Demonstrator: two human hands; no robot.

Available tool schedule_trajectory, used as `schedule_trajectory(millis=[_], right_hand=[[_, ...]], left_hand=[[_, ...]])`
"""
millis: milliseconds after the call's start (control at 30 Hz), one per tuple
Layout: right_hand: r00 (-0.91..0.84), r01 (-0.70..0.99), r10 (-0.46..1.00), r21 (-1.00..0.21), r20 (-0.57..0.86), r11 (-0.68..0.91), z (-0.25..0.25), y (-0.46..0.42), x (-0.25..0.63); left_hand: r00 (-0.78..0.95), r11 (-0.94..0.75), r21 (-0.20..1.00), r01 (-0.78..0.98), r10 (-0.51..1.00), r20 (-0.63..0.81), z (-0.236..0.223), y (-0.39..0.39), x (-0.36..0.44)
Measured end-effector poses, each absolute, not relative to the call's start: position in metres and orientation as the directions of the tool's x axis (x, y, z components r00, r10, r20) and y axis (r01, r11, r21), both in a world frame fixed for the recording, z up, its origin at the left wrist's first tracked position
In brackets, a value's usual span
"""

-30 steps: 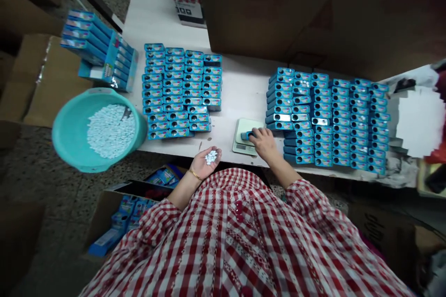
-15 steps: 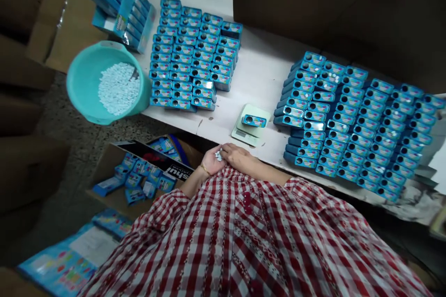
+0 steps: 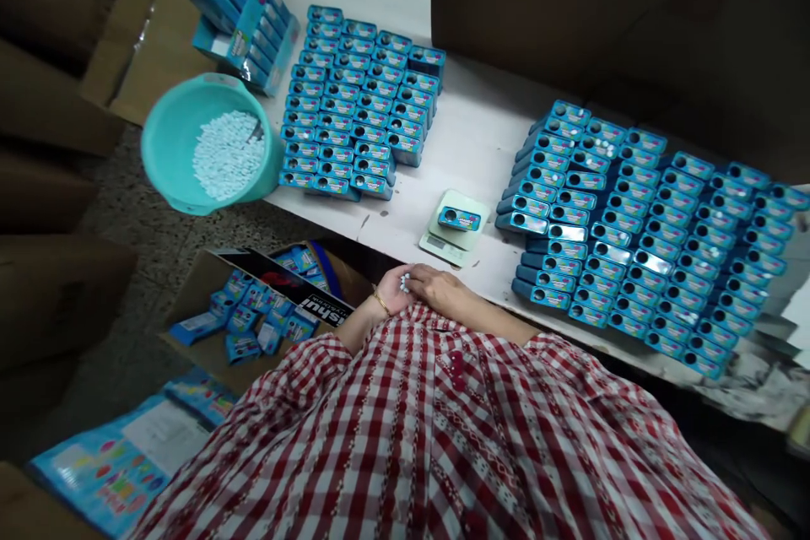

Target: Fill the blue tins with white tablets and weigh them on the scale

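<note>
My left hand [image 3: 393,292] is cupped at the table's front edge, palm up, around a few small white pellets [image 3: 405,282]. My right hand [image 3: 440,288] lies against it, fingers curled over the pellets; its fingertips are partly hidden, so what they pinch cannot be made out. Just beyond the hands, a pale green digital scale [image 3: 446,246] carries one small blue box [image 3: 460,219] with a dark round hole in its top. To the left, a turquoise tub [image 3: 158,148] holds a heap of similar white pellets [image 3: 228,156].
Rows of blue boxes stand on the white table [image 3: 472,126], one block on the left [image 3: 354,105] and a larger one on the right [image 3: 633,245]. Below the table edge, a carton [image 3: 208,287] holds blue packs. A display tray [image 3: 253,42] stands behind the tub.
The whole view has shifted slightly, so the tub and table's left side sit farther right. Both hands stay together around the pellets; the right fingers have shifted a little. The box remains on the scale.
</note>
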State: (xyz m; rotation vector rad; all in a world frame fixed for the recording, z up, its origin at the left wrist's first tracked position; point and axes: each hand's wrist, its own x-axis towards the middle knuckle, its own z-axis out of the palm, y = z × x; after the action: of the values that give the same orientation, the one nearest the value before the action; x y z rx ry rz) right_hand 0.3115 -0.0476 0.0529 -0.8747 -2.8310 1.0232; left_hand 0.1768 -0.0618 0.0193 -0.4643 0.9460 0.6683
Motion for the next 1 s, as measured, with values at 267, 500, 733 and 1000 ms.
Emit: schedule_trajectory(millis=[267, 500, 733, 1000], right_hand=[[-0.008, 0.598, 0.994, -0.796, 0.111, 0.094, 0.025, -0.053, 0.363], [-0.001, 0.571, 1.000, -0.821, -0.029, -0.023, -0.037, -0.001, 0.388], [-0.364, 0.797, 0.927, -0.484, 0.094, 0.362, 0.009, 0.016, 0.358], [-0.751, 0.660, 0.656, -0.058, -0.077, 0.749, 0.062, 0.020, 0.319]], left_hand=[[0.356, 0.694, -0.057, -0.718, 0.294, -0.887, 0.020, -0.044, 0.152], [0.349, 0.657, -0.055, -0.752, 0.326, -0.879, 0.010, -0.031, 0.148], [0.282, 0.545, 0.058, -0.836, 0.519, -0.807, -0.013, 0.012, 0.162], [0.370, 0.561, -0.008, -0.828, 0.534, -0.760, -0.031, 0.044, 0.191]])
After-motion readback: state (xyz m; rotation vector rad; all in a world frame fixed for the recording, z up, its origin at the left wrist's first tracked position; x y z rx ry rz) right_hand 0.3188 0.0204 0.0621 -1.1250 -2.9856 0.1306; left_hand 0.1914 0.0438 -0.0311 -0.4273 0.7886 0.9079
